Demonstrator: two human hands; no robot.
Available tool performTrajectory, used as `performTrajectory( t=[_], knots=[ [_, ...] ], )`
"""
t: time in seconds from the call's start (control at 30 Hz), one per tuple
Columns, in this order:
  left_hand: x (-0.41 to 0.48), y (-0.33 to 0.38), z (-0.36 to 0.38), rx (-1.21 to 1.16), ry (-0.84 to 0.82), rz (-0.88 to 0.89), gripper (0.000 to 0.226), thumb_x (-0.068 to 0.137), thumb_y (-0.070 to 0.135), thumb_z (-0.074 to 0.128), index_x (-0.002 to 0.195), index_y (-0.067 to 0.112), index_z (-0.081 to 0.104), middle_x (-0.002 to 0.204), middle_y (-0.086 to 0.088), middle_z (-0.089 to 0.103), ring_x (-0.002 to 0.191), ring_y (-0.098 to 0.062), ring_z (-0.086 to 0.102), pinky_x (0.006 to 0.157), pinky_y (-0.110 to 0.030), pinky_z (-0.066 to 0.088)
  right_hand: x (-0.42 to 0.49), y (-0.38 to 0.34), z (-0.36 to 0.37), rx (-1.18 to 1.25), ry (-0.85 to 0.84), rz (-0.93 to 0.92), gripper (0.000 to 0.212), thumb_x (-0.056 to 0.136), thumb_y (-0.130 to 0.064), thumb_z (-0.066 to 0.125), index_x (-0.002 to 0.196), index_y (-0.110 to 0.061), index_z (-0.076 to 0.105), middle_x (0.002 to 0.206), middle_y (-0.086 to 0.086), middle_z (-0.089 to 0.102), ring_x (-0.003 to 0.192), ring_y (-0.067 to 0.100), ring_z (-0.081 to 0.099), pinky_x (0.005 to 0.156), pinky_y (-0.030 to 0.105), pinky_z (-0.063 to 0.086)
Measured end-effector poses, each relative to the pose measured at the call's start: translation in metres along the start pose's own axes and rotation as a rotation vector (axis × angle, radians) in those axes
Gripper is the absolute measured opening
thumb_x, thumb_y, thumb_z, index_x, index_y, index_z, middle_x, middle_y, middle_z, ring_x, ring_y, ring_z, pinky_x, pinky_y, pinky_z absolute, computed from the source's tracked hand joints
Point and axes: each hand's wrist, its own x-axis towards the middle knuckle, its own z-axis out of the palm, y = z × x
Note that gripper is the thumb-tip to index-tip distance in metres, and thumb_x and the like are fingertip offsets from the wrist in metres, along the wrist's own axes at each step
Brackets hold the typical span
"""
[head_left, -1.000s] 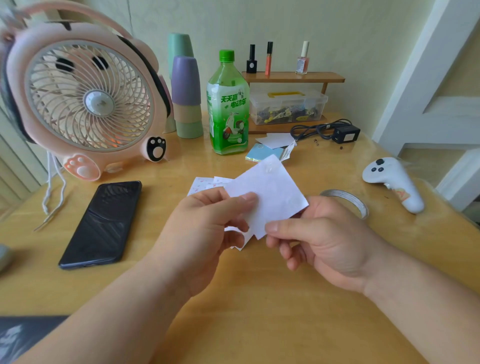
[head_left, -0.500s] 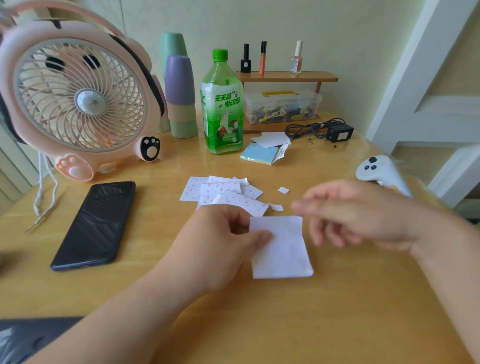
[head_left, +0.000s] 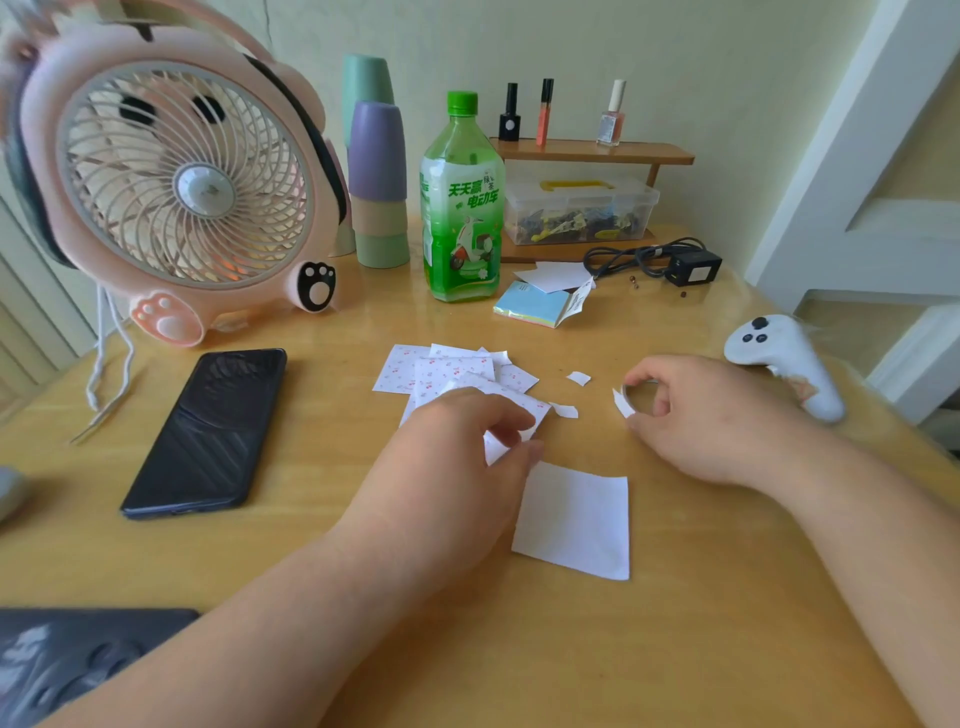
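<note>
Right hand (head_left: 691, 415) now down around mostly hidden tape ring (head_left: 622, 404)

The bare left forearm reaches in from the near left. Its left hand (head_left: 457, 467) is knuckles-up with fingers curled, thumb and forefinger pinching a small white paper scrap (head_left: 494, 448). Farther right, the right hand (head_left: 701, 421) curls thumb and forefinger, seemingly round a thin tape ring (head_left: 622, 404).
</note>
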Motion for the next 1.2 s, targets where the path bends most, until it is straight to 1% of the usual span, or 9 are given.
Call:
performTrajectory(
  t=[0.07,0.2,0.3,0.33,0.43,0.53,0.77,0.97,1.2],
  knots=[
    [0.0,0.001,-0.001,-0.017,0.01,0.005,0.006,0.097,0.041,0.063,0.091,0.042,0.064,0.068,0.055,0.044,0.064,0.021,0.049,0.054,-0.003,0.036,0.002,0.002,0.001,0.009,-0.012,-0.012,0.031,0.091,-0.025,0.06,0.12,-0.036,0.059,0.095,-0.017,0.06,0.084,0.007,0.056,0.058,0.025,0.037],
    [0.0,0.0,0.001,-0.132,0.068,0.005,0.019,0.094,0.043,0.067,0.076,0.034,0.068,0.054,0.03,0.055,0.047,0.003,0.05,0.044,-0.01,0.033,0.006,0.008,0.005,0.156,0.065,-0.094,0.036,0.093,-0.014,0.062,0.124,-0.032,0.059,0.087,-0.014,0.063,0.079,0.004,0.057,0.064,0.024,0.043],
    [0.001,0.001,-0.002,-0.346,0.112,0.003,0.004,0.089,0.039,0.073,0.089,0.036,0.072,0.067,0.023,0.066,0.047,0.0,0.051,0.05,-0.012,0.041,-0.002,0.003,-0.002,0.462,0.221,-0.232,0.038,0.091,-0.011,0.07,0.117,-0.034,0.054,0.083,-0.011,0.067,0.081,0.011,0.061,0.072,0.025,0.046],
    [0.001,0.001,-0.002,-0.448,0.103,0.009,0.01,0.088,0.036,0.075,0.097,0.036,0.072,0.076,0.02,0.07,0.05,-0.004,0.056,0.053,-0.017,0.046,-0.009,-0.003,-0.006,0.594,0.229,-0.293,0.04,0.09,-0.008,0.072,0.114,-0.034,0.053,0.083,-0.009,0.067,0.082,0.015,0.064,0.074,0.027,0.048],
    [-0.003,0.006,-0.001,-0.692,0.079,0.049,0.033,0.084,0.028,0.079,0.116,0.029,0.069,0.095,0.008,0.072,0.06,-0.015,0.06,0.056,-0.026,0.051,-0.039,-0.029,-0.005,0.994,0.097,-0.503,0.04,0.086,-0.005,0.072,0.115,-0.025,0.053,0.082,0.001,0.068,0.077,0.025,0.072,0.073,0.031,0.058],
    [-0.005,0.007,0.001,-0.796,0.085,0.123,0.043,0.078,0.031,0.081,0.119,0.024,0.07,0.092,0.005,0.071,0.06,-0.016,0.057,0.055,-0.025,0.049,-0.057,-0.046,0.002,1.189,0.008,-0.624,0.039,0.086,-0.005,0.063,0.121,-0.016,0.051,0.089,0.007,0.068,0.074,0.025,0.071,0.071,0.032,0.059],
    [-0.004,0.006,-0.002,-0.87,0.032,0.179,0.034,0.077,0.022,0.076,0.112,0.022,0.077,0.086,0.008,0.068,0.063,-0.018,0.055,0.056,-0.023,0.048,-0.061,-0.051,0.008,1.161,0.062,-0.683,0.04,0.089,-0.003,0.062,0.125,-0.016,0.049,0.093,0.023,0.058,0.069,0.025,0.067,0.069,0.035,0.057],
    [-0.005,0.006,-0.006,-0.807,0.064,0.211,0.036,0.075,0.027,0.082,0.11,0.029,0.077,0.096,-0.003,0.066,0.073,-0.018,0.056,0.061,-0.019,0.049,-0.061,-0.053,0.009,1.148,0.1,-0.69,0.041,0.088,-0.002,0.063,0.123,-0.019,0.049,0.086,0.009,0.058,0.069,0.027,0.065,0.069,0.039,0.057],
    [-0.004,0.008,-0.005,-0.852,0.113,0.227,0.016,0.073,0.016,0.088,0.085,0.019,0.078,0.107,-0.002,0.068,0.07,-0.012,0.056,0.056,-0.016,0.048,-0.06,-0.054,0.013,1.17,0.099,-0.623,0.037,0.087,-0.003,0.065,0.12,-0.017,0.055,0.086,0.016,0.058,0.068,0.026,0.064,0.063,0.042,0.059]
  ],
)
